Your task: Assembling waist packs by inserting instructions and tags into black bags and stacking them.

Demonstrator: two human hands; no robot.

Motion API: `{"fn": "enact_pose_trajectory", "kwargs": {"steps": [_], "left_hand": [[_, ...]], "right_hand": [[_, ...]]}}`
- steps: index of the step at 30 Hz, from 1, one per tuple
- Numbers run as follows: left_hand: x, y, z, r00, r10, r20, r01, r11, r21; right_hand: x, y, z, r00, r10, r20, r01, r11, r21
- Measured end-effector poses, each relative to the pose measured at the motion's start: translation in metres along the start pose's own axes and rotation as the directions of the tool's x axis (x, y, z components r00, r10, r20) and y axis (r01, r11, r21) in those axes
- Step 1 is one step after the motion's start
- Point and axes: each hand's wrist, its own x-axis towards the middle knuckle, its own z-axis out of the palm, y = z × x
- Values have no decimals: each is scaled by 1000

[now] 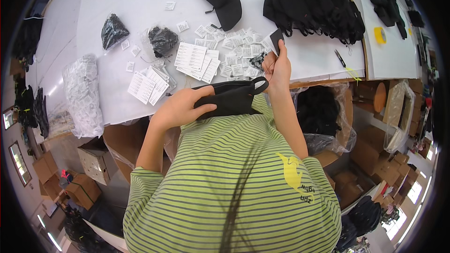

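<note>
Clear-wrapped bundle (84,91) at near edge of white table (316,58); left hand (180,105), thumb and fingers clamped on black pouch (232,100), held along that edge; right hand (280,68) pinches dark tag (277,40); white stretch rightward to snips (339,58)

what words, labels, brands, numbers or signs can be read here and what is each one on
Shirt: dark letters beside a yellow figure; not copied out.
White cards: fine print, too small to read.
Small white labels: print too small to read.
Black tag in the right hand: nothing legible.
</note>
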Motion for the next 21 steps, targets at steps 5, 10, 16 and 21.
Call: {"fn": "enact_pose_trajectory", "kwargs": {"steps": [5,10,16,21], "left_hand": [[4,1,-4,999,-32,-3,32,998,51],[32,9,8,892,375,-254,-287,902,322],[60,-2,7,885,465,13,-443,833,331],[119,-40,-17,943,257,213,-110,842,-528]], "right_hand": [[-14,-20,6,925,-312,218,379,805,-456],[-55,-58,32,746,221,628,660,-124,-741],[-58,-49,16,712,338,615,700,-276,-658],[-59,-52,-1,696,409,590,668,-67,-741]]}}
